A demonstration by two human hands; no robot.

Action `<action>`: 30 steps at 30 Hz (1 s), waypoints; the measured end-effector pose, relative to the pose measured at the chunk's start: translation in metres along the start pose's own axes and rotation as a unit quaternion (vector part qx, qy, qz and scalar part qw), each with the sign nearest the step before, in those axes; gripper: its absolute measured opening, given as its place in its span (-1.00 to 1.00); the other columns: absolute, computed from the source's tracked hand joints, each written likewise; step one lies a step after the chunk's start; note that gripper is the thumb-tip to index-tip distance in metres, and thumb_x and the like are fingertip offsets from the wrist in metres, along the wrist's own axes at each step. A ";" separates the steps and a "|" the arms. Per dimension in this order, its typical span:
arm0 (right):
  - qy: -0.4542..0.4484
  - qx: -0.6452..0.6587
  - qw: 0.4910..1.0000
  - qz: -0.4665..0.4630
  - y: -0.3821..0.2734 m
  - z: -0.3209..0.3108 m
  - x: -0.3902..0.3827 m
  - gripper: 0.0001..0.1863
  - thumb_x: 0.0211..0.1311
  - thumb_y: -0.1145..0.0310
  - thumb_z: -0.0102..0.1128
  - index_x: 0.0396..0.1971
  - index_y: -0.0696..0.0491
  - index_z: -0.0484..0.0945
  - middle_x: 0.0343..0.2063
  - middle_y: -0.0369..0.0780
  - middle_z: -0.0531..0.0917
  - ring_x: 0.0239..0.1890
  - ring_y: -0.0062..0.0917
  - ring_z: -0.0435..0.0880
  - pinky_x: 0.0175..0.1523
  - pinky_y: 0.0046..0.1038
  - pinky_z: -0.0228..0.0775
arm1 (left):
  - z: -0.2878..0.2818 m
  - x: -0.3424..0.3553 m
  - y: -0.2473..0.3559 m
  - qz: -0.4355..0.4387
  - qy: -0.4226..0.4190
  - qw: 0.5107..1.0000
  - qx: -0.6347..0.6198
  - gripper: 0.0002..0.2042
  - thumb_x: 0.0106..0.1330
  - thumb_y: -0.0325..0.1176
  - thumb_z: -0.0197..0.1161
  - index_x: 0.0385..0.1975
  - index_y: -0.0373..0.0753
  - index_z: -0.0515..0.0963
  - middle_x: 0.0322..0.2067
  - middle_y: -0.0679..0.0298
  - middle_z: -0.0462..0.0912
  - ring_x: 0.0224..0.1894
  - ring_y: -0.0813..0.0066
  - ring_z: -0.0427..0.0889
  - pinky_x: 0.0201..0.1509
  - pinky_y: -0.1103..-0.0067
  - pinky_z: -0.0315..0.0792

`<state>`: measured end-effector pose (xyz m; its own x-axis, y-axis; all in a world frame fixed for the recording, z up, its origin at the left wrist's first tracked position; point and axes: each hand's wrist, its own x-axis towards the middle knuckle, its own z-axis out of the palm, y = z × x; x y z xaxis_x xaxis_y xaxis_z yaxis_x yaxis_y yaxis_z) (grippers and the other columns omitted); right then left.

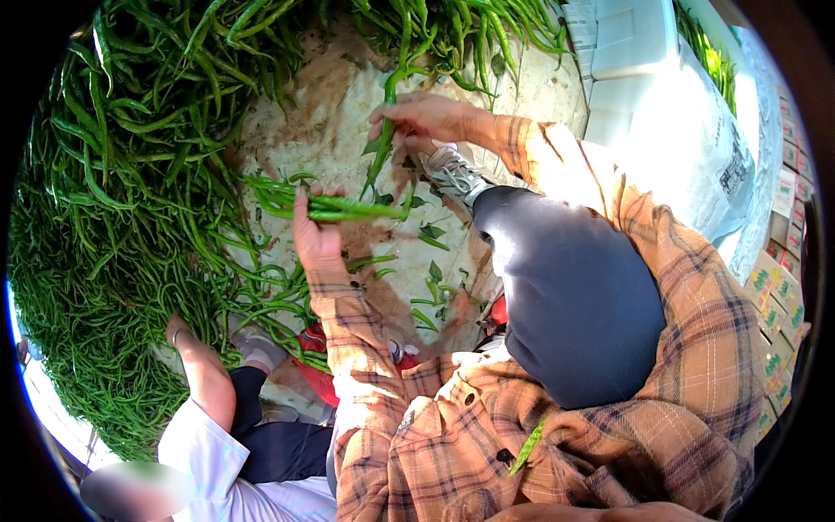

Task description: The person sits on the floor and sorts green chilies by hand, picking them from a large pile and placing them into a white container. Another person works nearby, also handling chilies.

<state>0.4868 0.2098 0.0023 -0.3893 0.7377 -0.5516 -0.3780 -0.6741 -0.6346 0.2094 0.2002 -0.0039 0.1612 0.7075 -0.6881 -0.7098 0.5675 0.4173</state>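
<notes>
Chilli bunch (326,206) gripped, left hand (315,239); right hand (424,117) pinching chilli (383,148).

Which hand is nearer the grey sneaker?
Right. The right hand, gripping a long green pepper, hovers just above the grey sneaker; the left hand holds a pepper bundle farther left.

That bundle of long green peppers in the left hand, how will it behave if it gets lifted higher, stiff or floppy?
The bundle of peppers probably stays fairly stiff: it juts sideways from the left hand with little droop. It looks light, since one hand holds it. Loose ones may slip out, as the skins look smooth and glossy. The right hand holds a single pepper hanging nearly straight.
</notes>
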 end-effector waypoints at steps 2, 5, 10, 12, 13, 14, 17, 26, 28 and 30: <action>-0.029 0.034 0.999 -0.007 -0.011 -0.016 0.005 -0.66 0.42 0.17 -0.08 -0.09 0.13 0.49 -0.24 -0.21 0.66 -0.56 -0.66 0.46 -0.44 -0.68 0.33 | -0.007 -0.001 0.007 -0.020 -0.005 0.999 0.043 -0.82 0.31 -0.35 0.20 -0.20 -0.27 0.43 -0.43 0.26 0.53 -0.40 0.36 0.54 -0.04 0.22 0.51; -0.053 0.020 0.998 -0.003 -0.012 -0.015 0.005 -0.63 0.42 0.14 -0.11 -0.08 0.13 0.49 -0.31 -0.23 0.65 -0.55 -0.71 0.42 -0.46 -0.69 0.29 | -0.004 -0.003 0.002 -0.074 -0.034 0.993 0.091 -0.75 0.28 -0.42 0.22 -0.09 -0.32 0.42 -0.46 0.27 0.50 -0.40 0.38 0.53 -0.11 0.27 0.53; -0.103 -0.017 0.994 0.034 -0.011 0.005 0.002 -0.63 0.42 0.21 -0.09 0.02 0.17 0.40 -0.34 -0.26 0.64 -0.56 -0.73 0.41 -0.52 -0.69 0.23 | 0.022 -0.015 -0.027 -0.127 -0.062 0.982 0.127 -0.72 0.23 -0.45 0.25 -0.09 -0.31 0.42 -0.43 0.27 0.52 -0.39 0.41 0.54 -0.21 0.35 0.56; -0.120 -0.032 0.991 0.042 -0.009 0.011 -0.004 -0.61 0.40 0.22 -0.06 0.08 0.16 0.36 -0.31 -0.28 0.63 -0.53 -0.73 0.40 -0.47 -0.69 0.24 | 0.023 -0.013 -0.033 -0.136 -0.053 0.980 0.131 -0.73 0.23 -0.46 0.26 -0.10 -0.31 0.43 -0.42 0.27 0.53 -0.39 0.41 0.55 -0.20 0.35 0.56; -0.138 -0.046 0.988 0.044 -0.006 0.011 -0.006 -0.57 0.37 0.25 0.00 0.15 0.14 0.30 -0.30 -0.34 0.61 -0.49 -0.75 0.40 -0.40 -0.68 0.25 | 0.021 -0.012 -0.036 -0.134 -0.067 0.981 0.122 -0.74 0.23 -0.46 0.26 -0.11 -0.29 0.44 -0.38 0.25 0.56 -0.38 0.39 0.56 -0.20 0.34 0.56; -0.149 -0.086 0.984 0.038 -0.005 0.012 -0.006 -0.54 0.36 0.25 0.01 0.18 0.12 0.29 -0.28 -0.36 0.60 -0.47 -0.76 0.39 -0.37 -0.69 0.26 | 0.019 -0.012 -0.035 -0.127 -0.061 0.982 0.123 -0.75 0.23 -0.46 0.25 -0.11 -0.29 0.44 -0.37 0.24 0.56 -0.37 0.39 0.57 -0.20 0.34 0.56; -0.168 -0.196 0.966 0.026 -0.008 0.018 -0.009 -0.50 0.29 0.25 0.11 0.19 0.09 0.35 -0.27 -0.42 0.58 -0.40 -0.80 0.37 -0.28 -0.71 0.26 | 0.014 -0.012 -0.033 -0.115 -0.029 0.986 0.121 -0.76 0.25 -0.45 0.24 -0.11 -0.28 0.44 -0.34 0.22 0.58 -0.35 0.36 0.58 -0.20 0.34 0.56; -0.090 -0.250 0.963 -0.052 0.007 0.020 -0.005 -0.56 0.25 0.28 0.16 0.08 0.16 0.45 -0.24 -0.33 0.64 -0.21 -0.77 0.50 -0.15 -0.69 0.33 | -0.012 0.001 -0.025 -0.110 -0.006 0.989 0.098 -0.76 0.31 -0.40 0.17 -0.07 -0.28 0.44 -0.33 0.24 0.56 -0.35 0.31 0.58 -0.17 0.29 0.54; -0.062 -0.213 0.974 -0.045 0.010 0.018 -0.004 -0.55 0.26 0.28 0.16 0.09 0.18 0.44 -0.23 -0.32 0.64 -0.20 -0.75 0.51 -0.15 -0.69 0.33 | -0.020 0.007 -0.024 -0.115 -0.017 0.987 0.114 -0.78 0.33 -0.40 0.14 -0.07 -0.26 0.45 -0.35 0.26 0.54 -0.34 0.32 0.55 -0.14 0.27 0.52; -0.026 -0.178 0.983 -0.032 0.005 0.016 -0.007 -0.55 0.26 0.29 0.15 0.10 0.19 0.43 -0.23 -0.30 0.64 -0.21 -0.74 0.52 -0.16 -0.69 0.34 | -0.016 0.012 -0.026 -0.132 0.009 0.985 0.113 -0.80 0.30 -0.42 0.17 -0.11 -0.27 0.46 -0.38 0.26 0.52 -0.35 0.32 0.54 -0.16 0.27 0.53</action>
<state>0.4747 0.2008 0.0117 -0.4203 0.7690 -0.4816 -0.0880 -0.5628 -0.8219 0.2188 0.1870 -0.0325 0.3067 0.5159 -0.7999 -0.4734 0.8117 0.3420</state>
